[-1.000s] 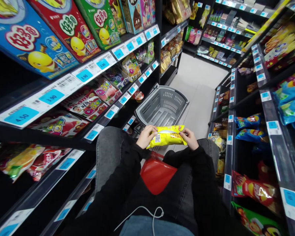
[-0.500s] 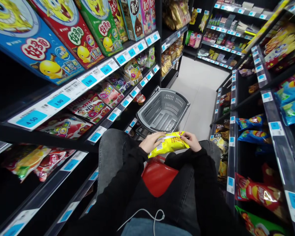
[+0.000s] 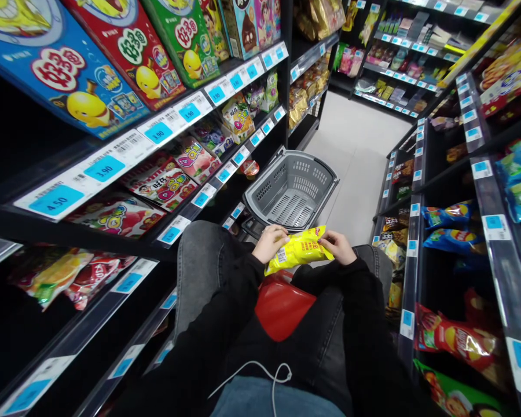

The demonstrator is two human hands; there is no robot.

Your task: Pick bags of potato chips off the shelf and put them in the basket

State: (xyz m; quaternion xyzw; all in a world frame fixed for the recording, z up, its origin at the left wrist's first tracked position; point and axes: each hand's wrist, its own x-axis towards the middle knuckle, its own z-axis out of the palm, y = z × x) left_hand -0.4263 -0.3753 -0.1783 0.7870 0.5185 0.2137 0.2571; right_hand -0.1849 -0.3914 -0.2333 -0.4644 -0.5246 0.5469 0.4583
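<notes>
Left grip (image 3: 271, 243), right grip (image 3: 337, 247) — yellow packet (image 3: 301, 250) crosswise between, right end farther

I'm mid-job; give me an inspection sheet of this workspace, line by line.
Surface: pale floor under the grey basket
Job's things: yellow packet, held between the knees; sealed or open, cannot tell
Clutter: red item between the thighs, partly covered
Hands: left hand grips the packet's left end, right hand pinches its right end
Cables: thin white cord over the lap; cable or drawstring, cannot tell
Surroundings: stocked left shelves and right shelves
</notes>
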